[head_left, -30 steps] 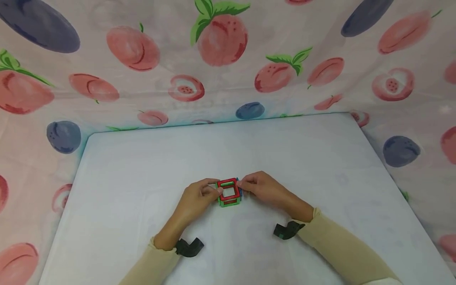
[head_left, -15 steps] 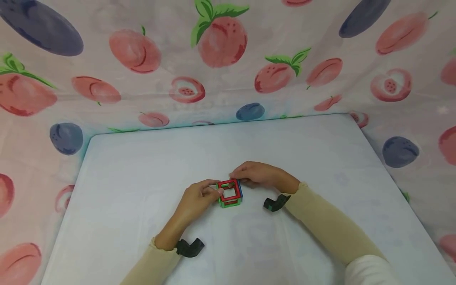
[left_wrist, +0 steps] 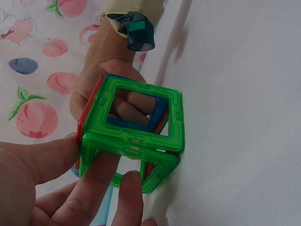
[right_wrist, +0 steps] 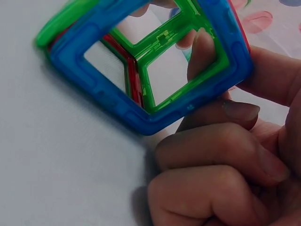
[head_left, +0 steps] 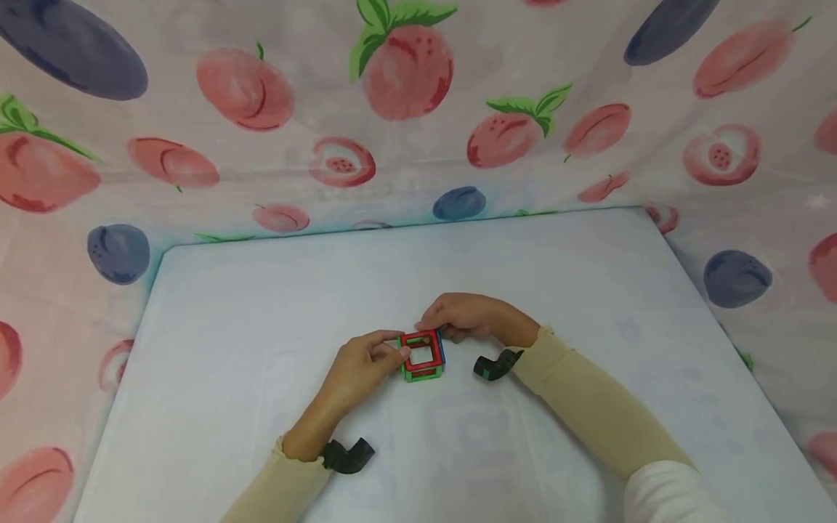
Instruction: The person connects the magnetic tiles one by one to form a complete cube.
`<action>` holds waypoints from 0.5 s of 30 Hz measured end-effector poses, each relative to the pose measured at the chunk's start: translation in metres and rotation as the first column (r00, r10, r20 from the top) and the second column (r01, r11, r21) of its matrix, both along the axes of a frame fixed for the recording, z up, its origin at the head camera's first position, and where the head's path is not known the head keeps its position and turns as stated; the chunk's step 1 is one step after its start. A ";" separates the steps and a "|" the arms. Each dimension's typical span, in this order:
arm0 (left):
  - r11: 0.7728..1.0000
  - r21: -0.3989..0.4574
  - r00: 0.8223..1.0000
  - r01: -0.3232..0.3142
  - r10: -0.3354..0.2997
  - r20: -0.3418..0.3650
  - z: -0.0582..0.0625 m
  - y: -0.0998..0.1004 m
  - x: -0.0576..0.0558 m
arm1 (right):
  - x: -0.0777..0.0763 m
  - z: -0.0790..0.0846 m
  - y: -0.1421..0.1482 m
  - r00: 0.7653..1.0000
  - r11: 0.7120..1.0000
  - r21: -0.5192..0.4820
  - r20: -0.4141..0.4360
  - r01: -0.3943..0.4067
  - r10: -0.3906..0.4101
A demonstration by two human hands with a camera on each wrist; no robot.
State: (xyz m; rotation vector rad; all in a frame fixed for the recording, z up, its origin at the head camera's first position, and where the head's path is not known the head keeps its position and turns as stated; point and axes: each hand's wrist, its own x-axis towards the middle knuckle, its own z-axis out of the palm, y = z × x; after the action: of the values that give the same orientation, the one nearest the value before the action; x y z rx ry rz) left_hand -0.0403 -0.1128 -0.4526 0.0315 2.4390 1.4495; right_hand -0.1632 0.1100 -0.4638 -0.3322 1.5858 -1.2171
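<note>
A small cube of square see-through-framed magnetic tiles [head_left: 425,365] stands at the middle of the table. Its upper tile is red, green tiles [left_wrist: 176,117] show on two sides, and a blue tile [right_wrist: 127,113] faces the right wrist camera. My left hand [head_left: 356,370] grips the cube from the left, thumb on the red tile, fingers at a green side. At the far right corner my right hand [head_left: 471,316] pinches the cube between thumb and forefinger. Its other fingers [right_wrist: 211,146] are curled below, beside the blue tile. The cube's underside is hidden.
The white-covered table [head_left: 275,290] spreads around both hands. A fruit-printed cloth [head_left: 405,160] hangs behind it and along the sides. Black camera mounts sit at the left wrist [head_left: 349,456] and the right wrist [head_left: 495,365].
My right hand has moved from the cube's right side to its far right corner, uncovering more of the blue side. My left hand and the cube have stayed nearly still.
</note>
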 end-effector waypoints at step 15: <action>1.000 0.009 1.000 0.017 -0.017 0.004 0.002 -0.002 0.000 | 0.017 0.004 0.009 0.904 0.996 0.066 -0.426 0.063 -0.029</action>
State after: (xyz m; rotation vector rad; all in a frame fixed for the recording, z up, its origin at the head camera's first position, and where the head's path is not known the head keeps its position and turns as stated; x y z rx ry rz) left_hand -0.0406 -0.1147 -0.4509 0.0513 2.4230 1.4522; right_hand -0.1463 0.1193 -0.4602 -0.5406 2.0210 -1.1655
